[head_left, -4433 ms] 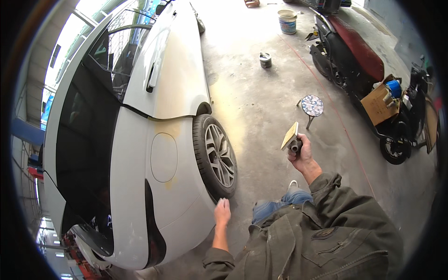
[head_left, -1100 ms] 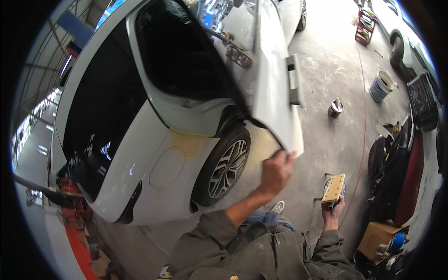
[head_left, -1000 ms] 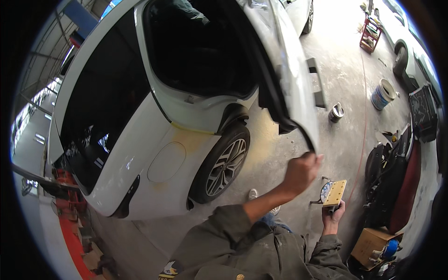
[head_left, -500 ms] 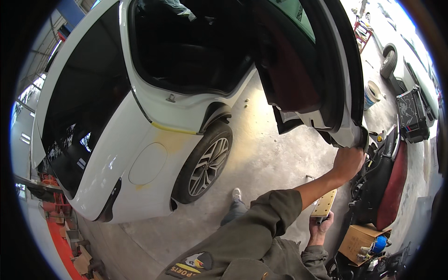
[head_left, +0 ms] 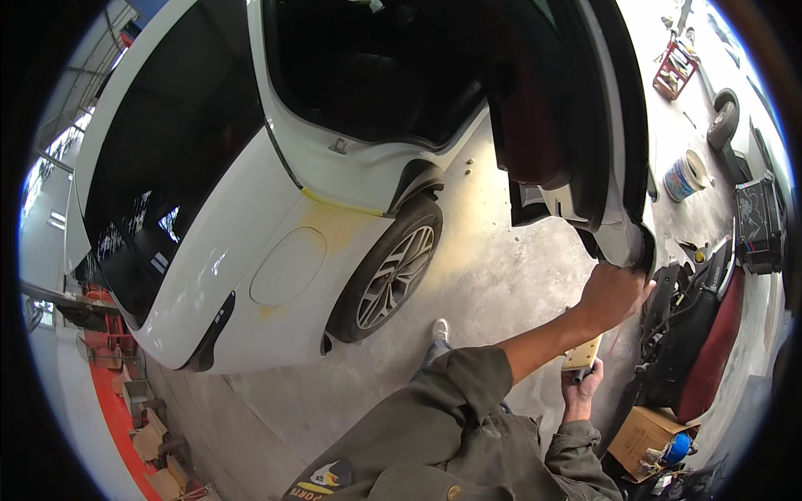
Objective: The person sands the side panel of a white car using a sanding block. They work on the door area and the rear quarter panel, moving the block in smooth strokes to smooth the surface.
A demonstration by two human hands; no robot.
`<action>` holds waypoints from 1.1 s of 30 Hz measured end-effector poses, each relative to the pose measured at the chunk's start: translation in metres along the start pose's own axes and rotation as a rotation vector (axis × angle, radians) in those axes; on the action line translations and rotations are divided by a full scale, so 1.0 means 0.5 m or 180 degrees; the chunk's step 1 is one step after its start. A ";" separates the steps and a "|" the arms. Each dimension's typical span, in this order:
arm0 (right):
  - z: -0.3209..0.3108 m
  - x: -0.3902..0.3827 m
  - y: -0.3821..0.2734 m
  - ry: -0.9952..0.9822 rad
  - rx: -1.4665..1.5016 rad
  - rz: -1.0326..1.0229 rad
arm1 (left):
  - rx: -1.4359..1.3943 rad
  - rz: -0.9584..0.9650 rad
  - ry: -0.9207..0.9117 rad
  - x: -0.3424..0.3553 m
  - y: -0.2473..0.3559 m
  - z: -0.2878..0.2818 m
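My left hand (head_left: 614,294) is closed on the edge of an open car door (head_left: 620,238); most of its fingers are hidden. The door, pale outside with a dark and red inner side, hangs from a white car (head_left: 200,292). Lower down, my right hand (head_left: 585,389) grips a yellow sanding block (head_left: 582,354) dotted with small holes. My left forearm covers part of the block. On the car, yellowish patches mark the panel around the round fuel flap (head_left: 288,267), above the rear wheel (head_left: 399,275).
To my right lie removed dark and red car trim parts (head_left: 710,359), with a cardboard box (head_left: 647,438) nearer me. A paint bucket (head_left: 687,175), a black case (head_left: 758,225) and a red rack (head_left: 675,71) stand farther off. Boxes (head_left: 150,434) line the left side.
My view has shifted, so the car sits farther right in the picture. My left hand stays on the door, while its forearm now hides more of the sanding block.
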State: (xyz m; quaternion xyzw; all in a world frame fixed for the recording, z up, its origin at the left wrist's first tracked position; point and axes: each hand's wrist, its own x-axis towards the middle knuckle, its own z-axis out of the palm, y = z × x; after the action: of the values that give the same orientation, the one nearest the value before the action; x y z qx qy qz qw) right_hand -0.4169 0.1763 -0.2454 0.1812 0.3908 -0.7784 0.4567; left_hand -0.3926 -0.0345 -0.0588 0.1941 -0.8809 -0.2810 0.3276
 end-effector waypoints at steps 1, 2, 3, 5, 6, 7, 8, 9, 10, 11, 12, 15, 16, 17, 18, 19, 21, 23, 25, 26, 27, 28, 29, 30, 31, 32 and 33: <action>0.012 0.007 0.011 -0.0115 -0.0058 0.0118 | 0.0001 0.0051 -0.0076 -0.002 -0.006 -0.010; 0.023 0.015 0.036 0.0029 -0.0222 0.0232 | 0.0078 0.0112 -0.0230 -0.015 -0.020 -0.018; 0.024 0.022 0.062 -0.0004 -0.0345 0.0402 | 0.0160 0.0172 -0.0385 -0.034 -0.038 -0.031; 0.059 0.019 0.119 -0.0112 -0.0625 0.0652 | 0.0297 0.0122 -0.0879 -0.089 -0.081 -0.066; 0.047 0.035 0.131 -0.0219 -0.0745 0.0808 | 0.0220 0.0249 -0.0821 -0.132 -0.113 -0.081; 0.027 0.058 0.139 -0.0304 -0.0885 0.0917 | 0.0110 0.0184 -0.0808 -0.172 -0.143 -0.094; 0.034 0.069 0.181 -0.0279 -0.1057 0.0968 | 0.0514 0.0686 -0.0391 -0.232 -0.181 -0.145; 0.067 0.059 0.207 -0.0392 -0.1201 0.0916 | 0.0335 -0.0197 -0.0759 -0.278 -0.188 -0.210; 0.105 0.046 0.235 -0.0672 -0.1253 0.0972 | 0.0129 -0.0762 -0.0572 -0.348 -0.217 -0.251; 0.133 0.039 0.265 -0.0939 -0.1289 0.1019 | 0.0311 -0.0792 -0.0368 -0.401 -0.233 -0.320; 0.153 0.040 0.299 -0.1137 -0.1308 0.1098 | 0.0698 -0.0667 -0.0436 -0.462 -0.260 -0.392; 0.240 0.028 0.383 -0.1326 -0.1520 0.1462 | 0.1250 -0.1607 -0.0134 -0.568 -0.262 -0.606; 0.249 0.045 0.402 -0.1659 -0.2181 0.0991 | 0.1892 -0.1174 -0.0321 -0.592 -0.282 -0.676; 0.254 0.059 0.430 -0.1968 -0.2831 0.0532 | 0.2463 -0.1042 -0.0256 -0.620 -0.300 -0.744; 0.278 0.054 0.470 -0.2191 -0.2983 -0.0146 | 0.2752 -0.0957 -0.0224 -0.616 -0.302 -0.817; 0.312 0.038 0.520 -0.2401 -0.3086 -0.0796 | 0.3023 -0.0995 -0.0197 -0.623 -0.301 -0.886; 0.422 -0.007 0.556 -0.2505 -0.3935 -0.1709 | 0.3657 -0.0688 -0.0324 -0.624 -0.298 -1.013; 0.483 0.005 0.595 -0.2555 -0.4126 -0.2485 | 0.3946 -0.0585 -0.0770 -0.640 -0.330 -1.105; 0.516 0.037 0.631 -0.2666 -0.4277 -0.3147 | 0.4323 -0.0492 -0.1209 -0.631 -0.349 -1.136; 0.526 0.055 0.651 -0.2633 -0.4321 -0.3336 | 0.4402 -0.0390 -0.1232 -0.636 -0.363 -1.139; 0.534 0.074 0.663 -0.2595 -0.4401 -0.3490 | 0.4480 -0.0300 -0.1253 -0.645 -0.379 -1.140; 0.542 0.091 0.675 -0.2586 -0.4485 -0.3612 | 0.4559 -0.0247 -0.1291 -0.657 -0.389 -1.143; 0.551 0.104 0.687 -0.2598 -0.4575 -0.3730 | 0.4611 -0.0241 -0.1356 -0.664 -0.392 -1.152; 0.556 0.118 0.699 -0.2551 -0.4671 -0.3878 | 0.4630 -0.0232 -0.1388 -0.666 -0.394 -1.152; 0.557 0.133 0.709 -0.2607 -0.4638 -0.4048 | 0.4645 -0.0223 -0.1403 -0.665 -0.397 -1.149; 0.556 0.147 0.723 -0.2680 -0.4588 -0.4203 | 0.4666 -0.0251 -0.1388 -0.669 -0.397 -1.150; 0.556 0.160 0.735 -0.2760 -0.4539 -0.4357 | 0.4692 -0.0254 -0.1403 -0.672 -0.398 -1.152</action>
State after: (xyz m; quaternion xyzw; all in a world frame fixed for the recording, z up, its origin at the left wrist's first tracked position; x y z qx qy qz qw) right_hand -0.1242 -0.1864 -0.2848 -0.6746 0.5774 -0.4593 0.0243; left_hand 0.2725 -0.2221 0.0216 0.3334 -0.8777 0.3348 -0.0799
